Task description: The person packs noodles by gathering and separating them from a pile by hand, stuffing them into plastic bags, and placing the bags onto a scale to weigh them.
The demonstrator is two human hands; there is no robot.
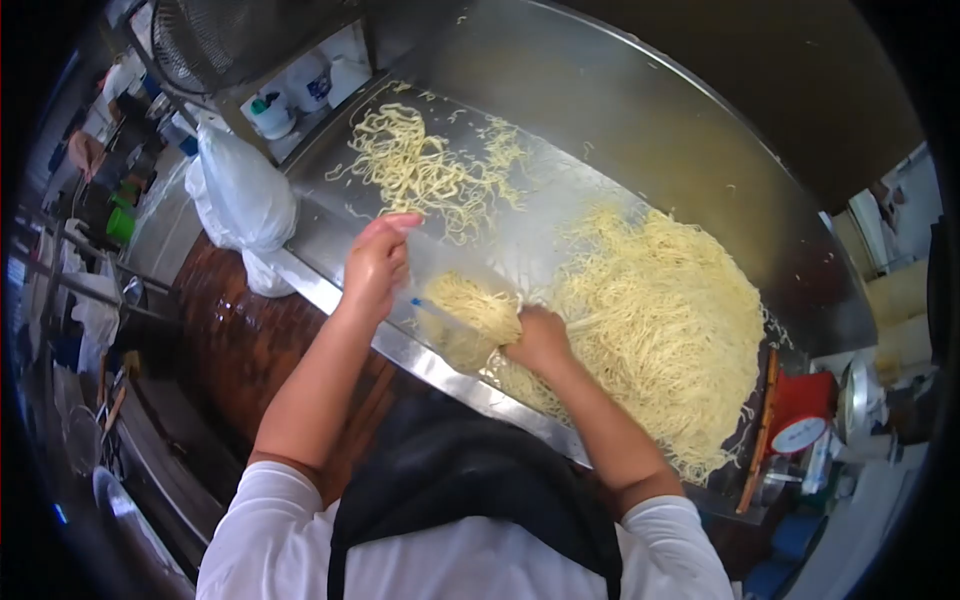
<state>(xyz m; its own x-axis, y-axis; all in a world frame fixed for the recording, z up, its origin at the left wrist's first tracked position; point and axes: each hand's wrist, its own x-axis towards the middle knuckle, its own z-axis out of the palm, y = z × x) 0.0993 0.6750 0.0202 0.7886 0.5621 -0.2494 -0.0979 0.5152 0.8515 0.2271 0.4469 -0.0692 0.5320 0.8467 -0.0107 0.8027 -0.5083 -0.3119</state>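
Note:
Curled fingers of my left hand (pixel 378 265) grip the edge of a clear plastic bag (pixel 448 335) over the front of the metal worktop. My right hand (pixel 541 342) is closed round a bundle of pale yellow noodles (pixel 472 303) at the bag's right side. Part of that bundle shows through the clear film; how deep it sits inside, I cannot tell. Right of my right hand lies a large heap of noodles (pixel 670 340). A smaller, looser spread of noodles (pixel 420 165) lies beyond my left hand.
The metal worktop (pixel 545 180) has a raised back wall. A full white plastic bag (pixel 243 195) stands at its left edge. On the right are a wooden stick (pixel 760 430) and a red scale (pixel 802 410). A fan (pixel 215 40) stands at upper left. Another person (pixel 85 150) is far left.

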